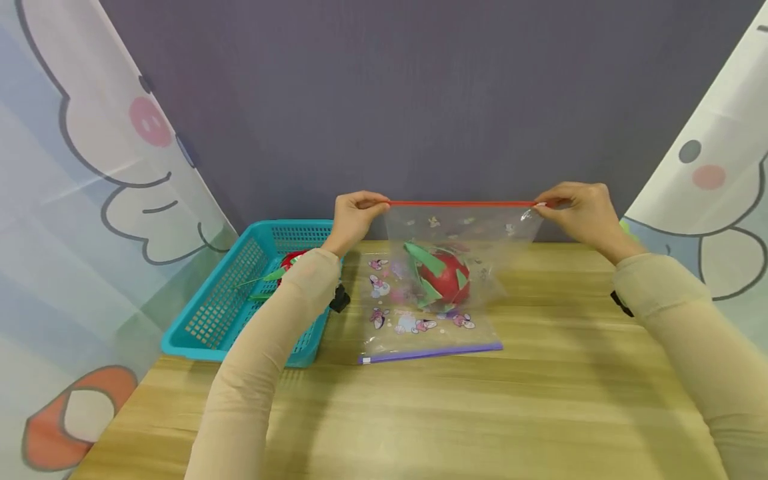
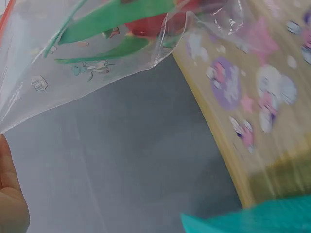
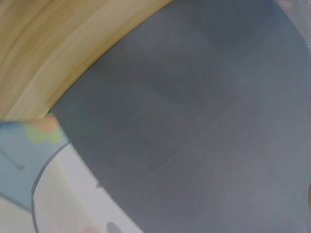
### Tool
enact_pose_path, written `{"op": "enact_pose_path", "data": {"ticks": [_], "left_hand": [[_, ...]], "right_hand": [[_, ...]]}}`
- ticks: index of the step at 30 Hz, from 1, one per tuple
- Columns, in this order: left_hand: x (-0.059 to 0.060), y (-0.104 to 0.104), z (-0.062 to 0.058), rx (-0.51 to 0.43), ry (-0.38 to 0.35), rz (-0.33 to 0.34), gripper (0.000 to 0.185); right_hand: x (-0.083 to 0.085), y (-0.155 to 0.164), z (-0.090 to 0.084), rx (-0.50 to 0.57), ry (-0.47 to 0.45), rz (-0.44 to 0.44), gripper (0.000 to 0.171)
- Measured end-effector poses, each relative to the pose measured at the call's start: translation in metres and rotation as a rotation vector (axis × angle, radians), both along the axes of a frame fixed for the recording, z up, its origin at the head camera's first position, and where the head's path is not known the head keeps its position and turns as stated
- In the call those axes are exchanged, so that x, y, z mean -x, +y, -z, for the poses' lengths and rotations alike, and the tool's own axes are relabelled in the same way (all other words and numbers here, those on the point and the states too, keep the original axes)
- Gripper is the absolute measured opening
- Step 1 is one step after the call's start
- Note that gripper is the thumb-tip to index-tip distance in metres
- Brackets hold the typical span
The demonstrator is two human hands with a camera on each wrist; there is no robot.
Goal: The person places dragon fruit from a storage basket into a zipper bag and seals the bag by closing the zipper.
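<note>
Clear zip bag [image 1: 462, 247] holds dragon fruit [image 1: 443, 277]; left hand [image 1: 355, 217] and right hand [image 1: 579, 210] pinch its red seal.

teal basket [image 1: 210, 313] crowding left, flat printed bag [image 1: 420, 333] centre, bare tabletop [image 1: 540, 400] near side

Left hand [image 1: 355, 217] and right hand [image 1: 579, 208] pinch the red zip strip [image 1: 462, 203] of a clear bag [image 1: 456, 257] between them; inside hangs what looks like a toy dragon fruit [image 1: 443, 277].
</note>
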State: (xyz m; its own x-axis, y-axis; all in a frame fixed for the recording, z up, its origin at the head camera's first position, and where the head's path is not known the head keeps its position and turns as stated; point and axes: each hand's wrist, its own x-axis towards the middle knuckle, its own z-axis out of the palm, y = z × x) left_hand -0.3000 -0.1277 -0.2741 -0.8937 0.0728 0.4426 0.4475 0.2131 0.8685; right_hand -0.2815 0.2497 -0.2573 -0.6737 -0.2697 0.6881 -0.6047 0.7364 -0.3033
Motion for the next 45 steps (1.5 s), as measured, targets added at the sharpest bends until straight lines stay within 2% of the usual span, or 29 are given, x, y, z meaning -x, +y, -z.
{"op": "enact_pose_path", "data": {"ticks": [4,8,10,12,15,19,23,27,30,34,40,45], "left_hand": [[0.002,0.025,0.000,-0.016,0.012,0.019,0.017],[-0.009,0.057,-0.007,-0.058,0.002,0.064,0.014],[-0.016,0.075,-0.010,-0.051,-0.009,0.080,0.014],[-0.021,0.091,-0.012,-0.023,-0.022,0.090,0.015],[-0.013,0.111,-0.009,0.010,-0.031,0.092,0.015],[0.007,0.128,-0.001,0.010,0.004,0.106,0.016],[0.013,0.135,0.007,0.011,0.014,0.096,0.016],[0.013,0.137,0.021,0.014,-0.021,0.077,0.018],[0.013,0.137,0.028,0.016,-0.032,0.076,0.020],[0.014,0.136,0.027,0.027,-0.049,0.095,0.021],[0.015,0.133,0.018,0.085,-0.091,0.123,0.023],[0.014,0.135,0.011,0.140,-0.084,0.134,0.025]], "right_hand": [[-0.002,0.018,-0.005,0.029,-0.095,0.054,0.010],[-0.005,0.043,-0.010,0.044,-0.140,0.110,0.013],[-0.008,0.057,-0.013,0.034,-0.136,0.162,0.016],[-0.012,0.071,-0.016,0.041,-0.170,0.210,0.020],[-0.015,0.087,-0.021,0.038,-0.209,0.283,0.028],[-0.014,0.099,-0.026,0.014,-0.211,0.360,0.031],[-0.010,0.101,-0.017,0.027,-0.212,0.356,0.031],[-0.010,0.100,0.000,0.059,-0.246,0.329,0.029],[-0.010,0.099,0.007,0.066,-0.251,0.342,0.027],[-0.009,0.098,0.006,0.040,-0.229,0.337,0.026],[-0.012,0.100,-0.001,0.013,-0.274,0.317,0.031],[-0.014,0.103,-0.008,0.007,-0.301,0.319,0.037]]}}
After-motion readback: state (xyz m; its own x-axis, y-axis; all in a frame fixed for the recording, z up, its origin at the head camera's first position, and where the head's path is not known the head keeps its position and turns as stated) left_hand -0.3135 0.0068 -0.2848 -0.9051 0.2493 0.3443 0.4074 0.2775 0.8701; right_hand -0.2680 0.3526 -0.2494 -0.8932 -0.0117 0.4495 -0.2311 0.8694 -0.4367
